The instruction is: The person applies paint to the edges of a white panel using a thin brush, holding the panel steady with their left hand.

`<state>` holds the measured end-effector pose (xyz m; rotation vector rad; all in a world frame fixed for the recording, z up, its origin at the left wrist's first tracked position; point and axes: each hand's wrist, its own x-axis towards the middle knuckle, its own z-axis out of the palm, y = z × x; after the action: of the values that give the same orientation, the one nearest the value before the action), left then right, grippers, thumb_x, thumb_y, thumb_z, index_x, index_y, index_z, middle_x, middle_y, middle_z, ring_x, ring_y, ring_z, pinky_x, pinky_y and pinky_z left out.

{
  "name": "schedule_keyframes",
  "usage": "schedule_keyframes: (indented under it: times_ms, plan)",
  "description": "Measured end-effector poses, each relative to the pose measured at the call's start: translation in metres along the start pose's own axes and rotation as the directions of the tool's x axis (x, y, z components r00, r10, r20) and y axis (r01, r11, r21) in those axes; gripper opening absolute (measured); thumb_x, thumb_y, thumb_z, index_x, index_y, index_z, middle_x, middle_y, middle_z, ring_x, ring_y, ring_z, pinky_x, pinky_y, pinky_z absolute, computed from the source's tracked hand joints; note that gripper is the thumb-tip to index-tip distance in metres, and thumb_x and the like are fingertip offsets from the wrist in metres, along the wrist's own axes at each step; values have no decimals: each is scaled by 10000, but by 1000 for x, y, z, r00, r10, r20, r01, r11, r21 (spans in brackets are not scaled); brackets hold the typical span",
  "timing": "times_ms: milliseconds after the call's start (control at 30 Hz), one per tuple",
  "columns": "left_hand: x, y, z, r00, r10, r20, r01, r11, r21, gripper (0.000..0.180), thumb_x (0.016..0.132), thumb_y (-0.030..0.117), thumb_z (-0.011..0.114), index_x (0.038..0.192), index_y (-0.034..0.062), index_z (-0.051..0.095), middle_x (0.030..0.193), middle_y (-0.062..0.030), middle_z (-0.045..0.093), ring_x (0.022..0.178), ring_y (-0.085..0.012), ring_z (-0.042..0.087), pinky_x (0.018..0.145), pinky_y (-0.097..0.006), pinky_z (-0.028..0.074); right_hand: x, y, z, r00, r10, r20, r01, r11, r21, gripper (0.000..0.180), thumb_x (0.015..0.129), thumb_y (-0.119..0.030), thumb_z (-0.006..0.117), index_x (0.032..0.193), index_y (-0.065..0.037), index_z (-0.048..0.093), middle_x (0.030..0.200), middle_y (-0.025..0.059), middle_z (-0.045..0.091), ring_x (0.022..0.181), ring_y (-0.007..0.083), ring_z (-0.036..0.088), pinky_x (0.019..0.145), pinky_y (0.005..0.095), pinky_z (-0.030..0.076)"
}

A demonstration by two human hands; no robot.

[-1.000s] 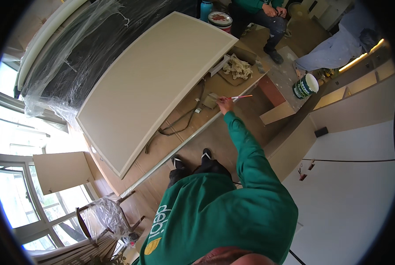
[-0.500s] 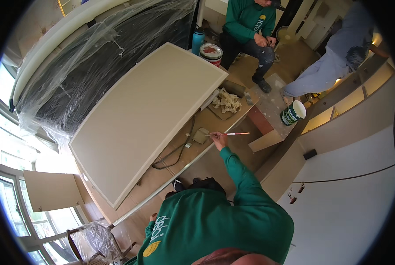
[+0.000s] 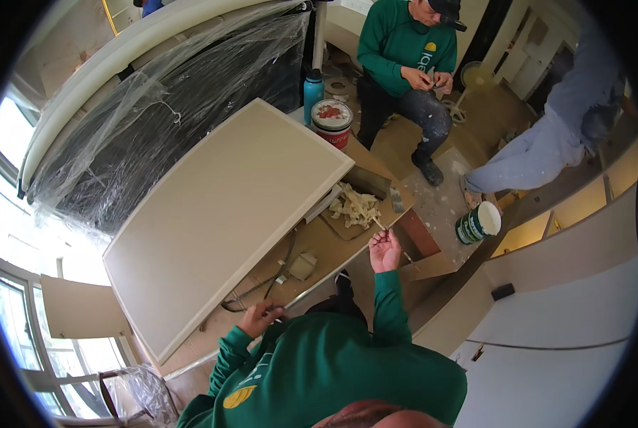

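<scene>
My right hand [image 3: 385,252] is raised beyond the table's near edge, its fingers pinched on a thin paintbrush [image 3: 379,223]. The brush now slants, and my hand hides part of it. My left hand [image 3: 259,319] hovers at the table edge with loosely bent fingers, nothing visible in them. Near it a dark cable [image 3: 288,260] lies on the covered table. A large pale panel [image 3: 226,221] takes up most of the tabletop. Beyond my right hand, a heap of crumpled cream-coloured material [image 3: 356,205] rests on a tray. A small beige block [image 3: 303,266] sits beside the cable.
A red paint tin [image 3: 332,123] and a blue bottle [image 3: 313,91] stand at the table's far end. An open paint bucket [image 3: 479,222] is on a low platform at right. One co-worker [image 3: 404,64] sits ahead; another [image 3: 547,143] bends at right. Plastic sheeting [image 3: 183,93] covers something behind.
My right hand has moved right and forward toward the heap, turning the brush. My left hand has come up to the table edge. The view has shifted slightly.
</scene>
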<state>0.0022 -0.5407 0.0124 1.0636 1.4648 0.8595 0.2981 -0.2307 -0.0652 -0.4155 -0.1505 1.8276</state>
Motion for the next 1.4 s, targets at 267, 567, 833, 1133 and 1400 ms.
schedule_keyframes:
  times_ms: [267,567,833,1133,1400]
  plan:
    - [194,114,-62,771,366,-522,-194,915,354,311,952,222,685,1214,58,650,1154,-129,688,1099,-270,650,868,-385,564,122,-94,30,984,75,163,-37,973,-228,169,977,-85,634,1132,-21,654,920,50,652,872,157,591,759,298,487]
    - [294,54,-213,323,347,-880,463,754,467,558,884,398,691,1350,113,577,1408,-172,535,1340,-361,467,1129,-514,358,195,-112,128,944,132,302,161,615,-772,121,943,-68,685,1046,-5,687,950,25,666,858,93,620,743,243,504]
    - [304,53,-205,326,316,-891,641,619,454,660,924,496,577,1428,76,505,1547,-199,408,1473,-361,311,1217,-539,201,237,-67,203,812,297,502,390,364,-846,179,958,-101,676,1079,31,662,902,38,692,773,77,637,661,215,506]
    - [298,58,-208,350,291,-890,631,630,454,669,939,510,553,1447,79,488,1568,-190,386,1490,-354,288,1227,-532,184,276,-20,231,730,295,616,660,-70,-748,379,902,-409,729,954,-34,739,677,55,652,613,128,605,567,316,454]
    - [313,63,-202,411,377,-830,541,632,555,549,911,424,621,1362,117,561,1503,-169,463,1418,-346,386,1195,-519,239,247,-61,175,869,52,492,383,560,-734,227,999,-158,654,1106,38,695,863,43,692,753,68,591,652,213,475]
